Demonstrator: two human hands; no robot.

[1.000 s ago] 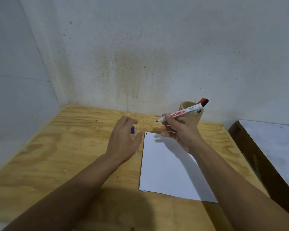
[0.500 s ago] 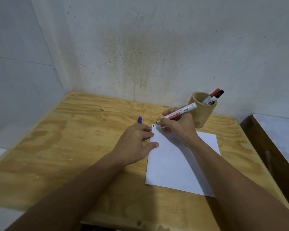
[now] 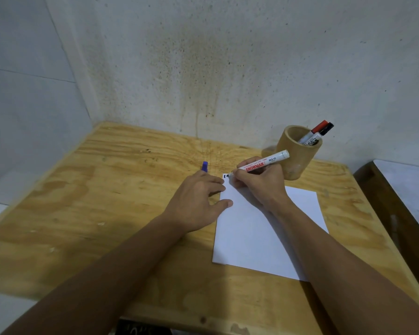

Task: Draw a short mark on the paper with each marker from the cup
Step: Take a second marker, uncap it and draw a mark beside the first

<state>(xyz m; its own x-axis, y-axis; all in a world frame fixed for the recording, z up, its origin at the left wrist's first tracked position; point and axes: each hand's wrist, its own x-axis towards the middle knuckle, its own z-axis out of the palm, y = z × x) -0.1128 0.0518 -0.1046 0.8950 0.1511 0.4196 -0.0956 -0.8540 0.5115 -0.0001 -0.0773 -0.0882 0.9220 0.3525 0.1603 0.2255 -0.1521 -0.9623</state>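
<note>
A white sheet of paper (image 3: 257, 238) lies on the plywood table (image 3: 107, 201). My right hand (image 3: 259, 184) grips a white uncapped marker (image 3: 264, 163), its tip touching the paper's far left corner beside a short dark mark (image 3: 225, 176). My left hand (image 3: 198, 201) rests on the paper's left edge and holds a blue cap (image 3: 205, 166) between its fingers. A wooden cup (image 3: 295, 155) stands behind the paper, holding a red-capped marker (image 3: 318, 128) and a black-capped marker (image 3: 325, 130).
Stained white walls close the table in behind and on the left. A dark wooden piece with a white top (image 3: 402, 189) stands to the right of the table. The table's near edge (image 3: 203, 320) runs below my forearms.
My right hand came down and set the marker tip on the paper's far left corner. My left hand moved right onto the paper's edge with the blue cap.
</note>
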